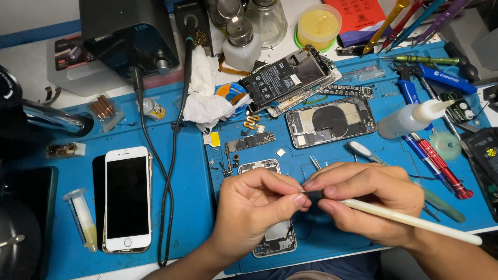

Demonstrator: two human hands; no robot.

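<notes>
Far out to the left of the left hand (254,207), a small syringe (83,218) lies on the blue mat (192,207) that covers the desk. Beside it, a white phone (127,199) lies face up on top of another handset, parked out of the way but within reach. A black cable (171,176) runs down the mat between that phone and the left hand; it leads from the black station (129,36) at the back, where its bulk does not crowd the working space.

The left hand is curled shut, thumb and forefinger pinching a tiny part (302,192) at the point where both hands meet. The part is too small to identify. Directly beneath the left hand lies an opened phone frame (272,241), its upper end showing above the knuckles, so anything dropped would fall onto or just beside it. Just beyond the knuckles lie a loose circuit board (250,141) and crumpled white tissue (207,96).

The right hand (363,199) is closed around a white pen-like tool (410,220), gripped low like a pencil, apparently for fine control, with its dark tip touching the pinched part. Beyond this hand lies a second opened phone back (330,122). Further right sit a white squeeze bottle (412,118) on its side and a red-handled screwdriver (441,168), apparently ready for the tool hand.
</notes>
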